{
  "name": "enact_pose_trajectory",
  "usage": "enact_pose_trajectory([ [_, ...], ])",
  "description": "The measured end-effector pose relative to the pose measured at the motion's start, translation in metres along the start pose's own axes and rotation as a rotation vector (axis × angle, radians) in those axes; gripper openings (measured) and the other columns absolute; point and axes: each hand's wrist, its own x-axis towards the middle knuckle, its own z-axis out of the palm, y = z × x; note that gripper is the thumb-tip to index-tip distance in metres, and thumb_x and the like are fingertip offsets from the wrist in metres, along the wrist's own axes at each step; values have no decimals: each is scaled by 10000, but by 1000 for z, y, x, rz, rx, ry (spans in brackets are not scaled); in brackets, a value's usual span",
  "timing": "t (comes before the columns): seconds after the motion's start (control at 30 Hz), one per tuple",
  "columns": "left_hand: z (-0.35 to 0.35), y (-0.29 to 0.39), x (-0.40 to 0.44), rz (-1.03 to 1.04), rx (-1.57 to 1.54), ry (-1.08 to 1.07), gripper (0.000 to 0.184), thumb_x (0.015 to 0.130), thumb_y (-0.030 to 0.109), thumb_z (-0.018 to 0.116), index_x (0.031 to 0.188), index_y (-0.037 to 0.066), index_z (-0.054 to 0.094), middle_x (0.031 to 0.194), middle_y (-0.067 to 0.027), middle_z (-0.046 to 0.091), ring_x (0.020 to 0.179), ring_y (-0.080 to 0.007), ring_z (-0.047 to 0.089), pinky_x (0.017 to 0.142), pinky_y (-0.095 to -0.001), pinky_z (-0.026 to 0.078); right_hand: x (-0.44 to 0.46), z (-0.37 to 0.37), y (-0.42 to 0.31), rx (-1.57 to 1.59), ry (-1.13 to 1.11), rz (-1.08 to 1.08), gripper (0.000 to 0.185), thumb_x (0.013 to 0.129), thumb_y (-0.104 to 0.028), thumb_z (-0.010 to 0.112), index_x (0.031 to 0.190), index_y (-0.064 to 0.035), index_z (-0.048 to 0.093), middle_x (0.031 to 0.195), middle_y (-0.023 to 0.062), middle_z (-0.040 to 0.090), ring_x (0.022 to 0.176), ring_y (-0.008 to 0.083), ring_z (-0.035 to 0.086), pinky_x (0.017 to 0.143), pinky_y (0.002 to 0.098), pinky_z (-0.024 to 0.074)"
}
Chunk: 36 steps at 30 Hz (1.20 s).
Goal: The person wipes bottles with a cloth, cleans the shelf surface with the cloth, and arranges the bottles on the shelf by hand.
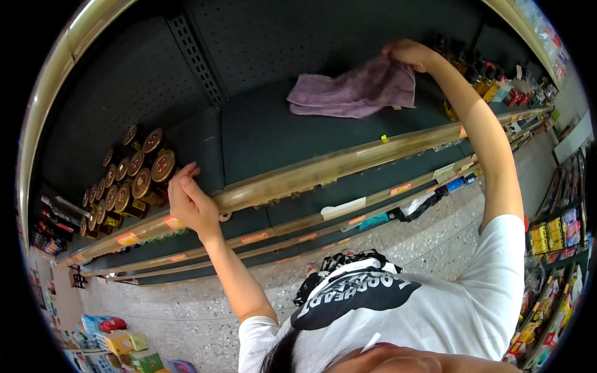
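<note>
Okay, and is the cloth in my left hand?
No, your right hand grips the cloth, while your left hand is beside the jars.

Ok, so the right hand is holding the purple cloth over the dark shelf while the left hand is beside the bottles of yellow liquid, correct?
Not quite: in the head view, the left hand is beside the round-lidded jars. The right hand is indeed holding the purple cloth over the dark shelf.
</note>
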Motion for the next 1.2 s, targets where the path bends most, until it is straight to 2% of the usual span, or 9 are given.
enact_pose_trajectory([
  [0.23, 1, 0, 0, -10, 28, -15, 358, 1017, 181, 422, 942, -39, 694, 896, -138, 704, 795, -261, 671, 717, -346, 509, 67, 4, 10, -1196, -127, -257, 272, 944, -116, 447, 1087, -23, 659, 1043, 85, 683, 826, 247, 653, 695, 330, 532],
  [0.3, 1, 0, 0, -6, 24, -15, 356, 1017, 178, 423, 940, -38, 694, 898, -138, 705, 795, -259, 671, 716, -348, 508, 67, 26, -6, -586, -49, -162, 293, 976, -179, 466, 1175, -31, 620, 1120, 103, 662, 815, 254, 662, 701, 333, 546],
  [0.33, 1, 0, 0, -2, 22, -13, 355, 1017, 179, 424, 939, -39, 694, 898, -138, 705, 794, -260, 671, 715, -347, 508, 57, 43, -23, 189, 62, -11, 340, 995, -224, 486, 1260, -34, 584, 1193, 125, 639, 814, 256, 669, 710, 337, 562],
  [0.37, 1, -1, -1, 1, 22, -11, 355, 1017, 179, 425, 938, -39, 694, 899, -138, 705, 793, -261, 671, 714, -345, 507, 52, 44, -44, 477, -271, 54, 517, 1002, -319, 510, 1436, -51, 429, 1382, 198, 503, 966, 251, 645, 795, 336, 579],
  [0.4, 0, -2, -1, 4, 22, -8, 355, 1017, 180, 426, 937, -40, 693, 900, -138, 705, 793, -262, 670, 713, -344, 507, 17, 46, -74, 461, -358, 39, 622, 993, -399, 516, 1491, -63, 354, 1490, 248, 356, 1179, 274, 566, 927, 337, 546],
  [0.5, -1, -1, -1, -17, 8, -19, 357, 1016, 190, 431, 934, -38, 693, 891, -137, 704, 789, -263, 663, 717, -342, 501, 19, 71, -80, 352, -236, -56, 679, 997, -410, 500, 1515, -39, 266, 1524, 287, 279, 1368, 392, 396, 1042, 458, 477],
  [0.7, 0, -4, -1, -2, 1, -5, 367, 1017, 213, 436, 931, -33, 694, 864, -135, 700, 787, -259, 649, 725, -349, 489, 23, 114, -40, -484, -311, -578, 858, 893, -719, 435, 1530, -157, 312, 1574, 180, 281, 1450, 373, 266, 1184, 452, 243],
  [0.8, -1, -5, -1, 35, 13, -14, 376, 1022, 212, 428, 933, -40, 691, 866, -142, 697, 786, -261, 652, 717, -345, 491, 7, 139, -21, -612, -262, -526, 744, 975, -620, 361, 1557, -177, 229, 1634, 135, 86, 1502, 345, 88, 1206, 496, 153],
  [1.2, 0, -5, -4, 20, -5, 2, 419, 1052, 206, 375, 956, -86, 660, 915, -165, 682, 813, -262, 673, 730, -331, 544, -58, 73, 23, -501, -762, -743, 601, 993, -402, 514, 1540, -318, 280, 1650, 46, 46, 1515, 278, -38, 1199, 534, 36],
])
